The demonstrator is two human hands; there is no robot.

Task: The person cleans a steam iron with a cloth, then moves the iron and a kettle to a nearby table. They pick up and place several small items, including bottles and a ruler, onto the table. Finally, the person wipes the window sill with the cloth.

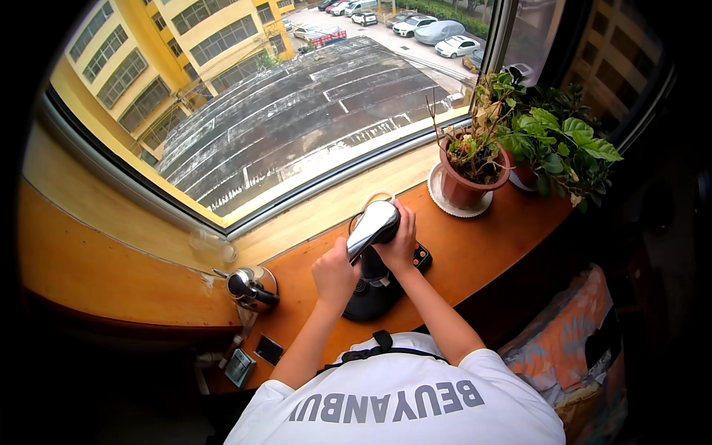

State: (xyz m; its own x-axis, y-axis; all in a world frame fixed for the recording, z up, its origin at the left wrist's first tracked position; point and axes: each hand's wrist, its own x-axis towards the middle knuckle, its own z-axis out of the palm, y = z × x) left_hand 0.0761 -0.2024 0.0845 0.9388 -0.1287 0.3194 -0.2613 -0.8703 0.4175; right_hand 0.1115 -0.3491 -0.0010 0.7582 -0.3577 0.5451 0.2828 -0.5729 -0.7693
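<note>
Both hands are on a device with a glossy silver and black head (374, 225), which rises over a round black base (367, 306) on the wooden counter (489, 245). My left hand (336, 271) grips the narrow lower-left end of the silver part, which slants up to the right. Around the rounded black end on the right is my right hand (401, 239), its fingertips near the top. A pale tube curves behind the head. Close to my right wrist lies a black pad with orange and red buttons (421, 256), partly hidden. What exactly the device is, I cannot tell.
A metal kettle (253, 286) stands left, near a clear plastic cup (214, 247) lying on its side. A potted plant (470, 172) on a white saucer and a leafier plant (556, 139) stand right. A small box (240, 367) and a dark flat object (269, 350) lie lower left. The window (334, 183) borders the counter.
</note>
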